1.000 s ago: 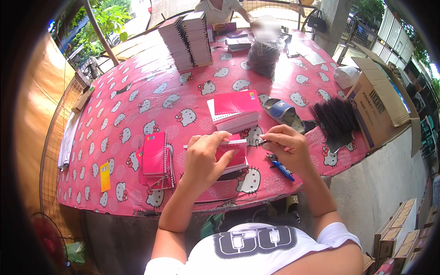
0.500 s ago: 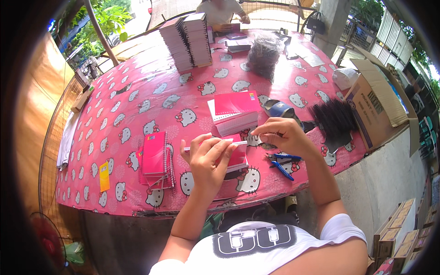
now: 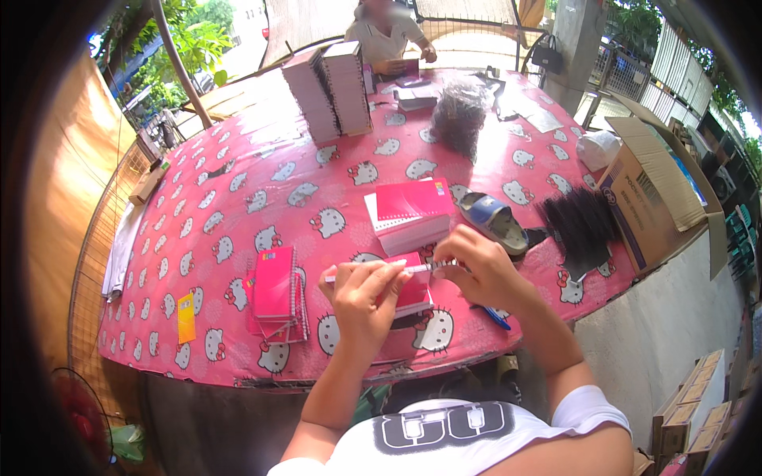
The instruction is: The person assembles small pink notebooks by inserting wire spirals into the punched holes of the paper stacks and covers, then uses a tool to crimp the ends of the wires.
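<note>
My left hand (image 3: 361, 297) is closed around a small notebook (image 3: 418, 268), held up with its white page edge showing. At that notebook's right end, my right hand (image 3: 480, 270) pinches a thin spiral binding coil (image 3: 443, 264); how far the coil runs into the pages is too small to tell. Below my hands lies another pink notebook (image 3: 418, 297), partly covered. Just beyond stands a stack of pink-covered notebooks (image 3: 411, 198) with punched holes along the edge. Blue-handled pliers (image 3: 498, 317) show only partly beneath my right wrist.
Spiral-bound pink notebooks (image 3: 274, 285) are piled left, near a yellow card (image 3: 186, 319). A blue-grey slipper (image 3: 488, 214), black coils (image 3: 579, 218) and a cardboard box (image 3: 655, 194) sit right. Tall notebook stacks (image 3: 345, 91) and a plastic-wrapped bundle (image 3: 460, 119) stand farther off; a person (image 3: 385, 36) sits opposite.
My right hand has moved left and slightly down, bringing the coil against the notebook's end. It now covers most of the pliers. My left hand keeps its hold; the view has tilted slightly.
</note>
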`<action>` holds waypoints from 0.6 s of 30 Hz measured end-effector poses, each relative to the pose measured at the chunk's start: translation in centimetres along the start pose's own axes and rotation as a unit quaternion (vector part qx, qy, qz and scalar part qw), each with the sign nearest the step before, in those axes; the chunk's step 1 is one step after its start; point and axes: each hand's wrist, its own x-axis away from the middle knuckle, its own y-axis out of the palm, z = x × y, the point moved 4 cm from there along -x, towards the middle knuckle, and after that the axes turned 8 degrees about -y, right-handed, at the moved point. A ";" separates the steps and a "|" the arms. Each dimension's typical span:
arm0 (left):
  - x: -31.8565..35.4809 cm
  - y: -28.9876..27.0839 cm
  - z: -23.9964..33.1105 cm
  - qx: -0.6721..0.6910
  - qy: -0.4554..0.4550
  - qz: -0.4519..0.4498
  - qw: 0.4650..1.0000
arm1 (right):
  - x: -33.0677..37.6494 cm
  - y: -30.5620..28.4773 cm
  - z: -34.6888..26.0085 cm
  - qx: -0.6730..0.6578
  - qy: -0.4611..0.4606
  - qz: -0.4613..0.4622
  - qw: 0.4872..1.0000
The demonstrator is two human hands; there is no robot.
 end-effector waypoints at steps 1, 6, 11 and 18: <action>0.0 -0.2 0.1 -0.008 0.004 -0.002 1.000 | -0.1 0.3 -0.5 0.058 -0.027 0.007 0.998; 0.4 -0.6 -0.1 -0.012 0.012 -0.030 0.999 | -0.7 1.2 -2.9 0.073 0.011 0.022 0.997; 0.3 -0.6 0.1 -0.008 0.019 -0.024 1.000 | -1.2 1.3 -3.1 0.070 0.035 0.057 0.995; 0.4 -0.6 0.3 0.005 0.023 -0.017 1.000 | -0.9 2.4 -3.3 0.086 0.008 0.036 0.996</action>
